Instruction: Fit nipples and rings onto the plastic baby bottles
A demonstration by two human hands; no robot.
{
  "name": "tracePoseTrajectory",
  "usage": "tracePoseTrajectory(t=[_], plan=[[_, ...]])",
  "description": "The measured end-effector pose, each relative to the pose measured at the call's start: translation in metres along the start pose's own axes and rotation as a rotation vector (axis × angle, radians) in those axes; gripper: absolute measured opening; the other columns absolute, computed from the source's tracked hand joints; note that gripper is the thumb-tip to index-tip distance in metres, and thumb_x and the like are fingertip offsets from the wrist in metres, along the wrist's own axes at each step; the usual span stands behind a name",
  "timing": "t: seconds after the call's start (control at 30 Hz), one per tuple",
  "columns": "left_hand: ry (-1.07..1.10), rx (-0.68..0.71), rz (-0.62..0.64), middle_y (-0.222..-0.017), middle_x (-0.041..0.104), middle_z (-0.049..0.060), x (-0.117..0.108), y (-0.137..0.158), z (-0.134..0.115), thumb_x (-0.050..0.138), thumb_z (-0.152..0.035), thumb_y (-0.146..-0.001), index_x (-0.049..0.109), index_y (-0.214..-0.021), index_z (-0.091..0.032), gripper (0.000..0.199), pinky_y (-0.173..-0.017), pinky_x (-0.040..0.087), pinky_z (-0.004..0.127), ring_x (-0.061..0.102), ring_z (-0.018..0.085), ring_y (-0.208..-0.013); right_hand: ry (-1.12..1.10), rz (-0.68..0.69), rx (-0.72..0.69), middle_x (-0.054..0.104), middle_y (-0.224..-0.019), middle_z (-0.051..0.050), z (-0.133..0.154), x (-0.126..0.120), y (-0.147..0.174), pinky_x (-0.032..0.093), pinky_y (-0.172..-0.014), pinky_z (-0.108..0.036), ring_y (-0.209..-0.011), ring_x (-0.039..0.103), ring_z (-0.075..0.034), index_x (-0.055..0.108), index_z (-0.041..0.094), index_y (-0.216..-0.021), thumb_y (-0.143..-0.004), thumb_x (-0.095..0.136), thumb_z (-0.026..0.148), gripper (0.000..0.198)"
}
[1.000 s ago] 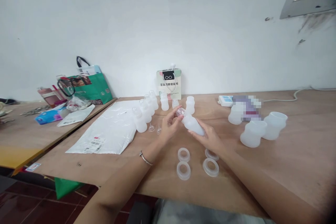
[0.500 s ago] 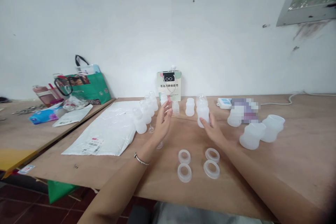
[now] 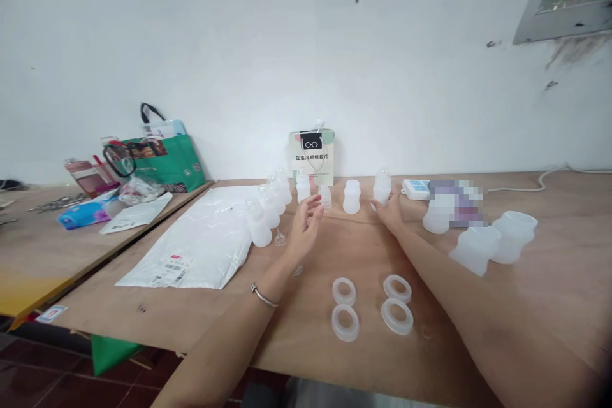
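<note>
At the back of the table, my right hand [image 3: 389, 210] is closed around the lower part of a frosted baby bottle [image 3: 382, 186] with a clear domed cap. It stands upright, right of an uncapped bottle body [image 3: 352, 196]. My left hand [image 3: 307, 223] is open, fingers loosely bent and apart, just in front of a small clear cap [image 3: 325, 196]. Behind that hand is another capped bottle [image 3: 303, 185]. Several capped bottles [image 3: 259, 223] form a row to the left, beside a clear nipple-shaped piece [image 3: 280, 238]. Frosted rings [image 3: 345, 322] lie near the front edge.
A white mailing bag [image 3: 191, 236] lies at left. More bottle bodies [image 3: 514, 236] stand at right, near a blurred purple packet [image 3: 463, 204] and a white box [image 3: 415, 189]. A paper bag [image 3: 312, 159] leans on the wall; a green bag [image 3: 176, 162] sits far left.
My right hand has carried the capped bottle away from me and a little right, to the back of the table. My left hand stays nearly in place; the view has shifted slightly.
</note>
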State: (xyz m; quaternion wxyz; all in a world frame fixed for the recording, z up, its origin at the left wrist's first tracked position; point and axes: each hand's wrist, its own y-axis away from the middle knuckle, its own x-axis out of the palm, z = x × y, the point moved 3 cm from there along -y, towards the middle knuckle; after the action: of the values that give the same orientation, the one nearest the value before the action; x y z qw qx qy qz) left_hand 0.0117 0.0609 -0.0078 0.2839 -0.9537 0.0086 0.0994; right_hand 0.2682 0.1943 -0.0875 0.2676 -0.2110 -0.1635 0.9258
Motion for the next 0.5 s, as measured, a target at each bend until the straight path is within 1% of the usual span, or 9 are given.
tracePoseTrajectory(t=[0.1,0.17,0.23,0.3,0.37,0.4,0.47,0.5], plan=[[-0.003,0.039,-0.015,-0.121,0.051,0.007,-0.001,-0.004,0.003,0.042,-0.040,-0.086,0.046,-0.114,-0.023,0.033,-0.085,0.041,0.029,0.051,0.017,-0.104,0.021,0.005,0.028,0.049,-0.117,-0.022,-0.004,0.002,-0.004,0.039,-0.089,-0.043,-0.107,0.051,-0.031,0.033,0.010,-0.116,-0.065,0.060,0.039,0.064],[0.003,0.062,-0.024,-0.118,0.054,0.007,-0.005,-0.009,0.004,0.043,-0.039,-0.085,0.047,-0.113,-0.022,0.032,-0.086,0.041,0.029,0.051,0.017,-0.106,0.030,0.000,0.050,0.049,-0.118,-0.024,-0.003,0.000,-0.002,0.039,-0.089,-0.044,-0.108,0.050,-0.033,0.028,0.009,-0.119,-0.064,0.062,0.042,0.073],[-0.022,0.076,-0.015,-0.111,0.058,0.006,-0.012,-0.016,0.005,0.042,-0.038,-0.085,0.052,-0.107,-0.021,0.029,-0.087,0.041,0.029,0.052,0.017,-0.105,0.033,-0.015,0.063,0.045,-0.121,-0.026,0.000,-0.003,0.004,0.037,-0.091,-0.044,-0.112,0.047,-0.034,0.021,0.008,-0.124,-0.061,0.064,0.047,0.086],[-0.099,0.080,0.013,-0.101,0.062,0.005,-0.021,-0.022,0.005,0.039,-0.038,-0.086,0.057,-0.098,-0.019,0.028,-0.086,0.041,0.029,0.055,0.017,-0.100,0.040,-0.039,0.065,0.038,-0.127,-0.027,0.004,-0.010,0.014,0.034,-0.094,-0.045,-0.118,0.041,-0.034,0.016,0.008,-0.126,-0.061,0.062,0.053,0.092],[-0.240,0.078,0.072,-0.096,0.063,0.005,-0.029,-0.026,0.007,0.036,-0.036,-0.087,0.060,-0.091,-0.018,0.030,-0.084,0.042,0.029,0.056,0.017,-0.095,0.052,-0.045,0.050,0.034,-0.129,-0.025,0.008,-0.019,0.030,0.031,-0.097,-0.045,-0.122,0.036,-0.033,0.021,0.011,-0.125,-0.067,0.055,0.058,0.082],[-0.338,0.076,0.117,-0.093,0.064,0.005,-0.031,-0.028,0.009,0.036,-0.035,-0.087,0.061,-0.090,-0.018,0.031,-0.082,0.043,0.029,0.057,0.017,-0.092,0.060,-0.032,0.036,0.036,-0.128,-0.023,0.011,-0.024,0.040,0.031,-0.097,-0.045,-0.121,0.036,-0.032,0.027,0.012,-0.122,-0.070,0.050,0.059,0.074],[-0.581,0.075,0.225,-0.092,0.063,0.006,-0.033,-0.027,0.015,0.037,-0.034,-0.086,0.062,-0.089,-0.017,0.030,-0.081,0.043,0.030,0.057,0.017,-0.088,0.077,0.036,-0.007,0.046,-0.117,-0.017,0.017,-0.036,0.061,0.034,-0.094,-0.043,-0.114,0.042,-0.030,0.042,0.016,-0.110,-0.071,0.048,0.059,0.058],[-0.714,0.075,0.283,-0.094,0.063,0.007,-0.032,-0.026,0.019,0.039,-0.033,-0.086,0.062,-0.090,-0.016,0.029,-0.082,0.043,0.030,0.057,0.018,-0.088,0.088,0.090,-0.034,0.050,-0.109,-0.014,0.021,-0.043,0.071,0.037,-0.091,-0.041,-0.107,0.047,-0.028,0.049,0.017,-0.100,-0.070,0.050,0.058,0.051]])
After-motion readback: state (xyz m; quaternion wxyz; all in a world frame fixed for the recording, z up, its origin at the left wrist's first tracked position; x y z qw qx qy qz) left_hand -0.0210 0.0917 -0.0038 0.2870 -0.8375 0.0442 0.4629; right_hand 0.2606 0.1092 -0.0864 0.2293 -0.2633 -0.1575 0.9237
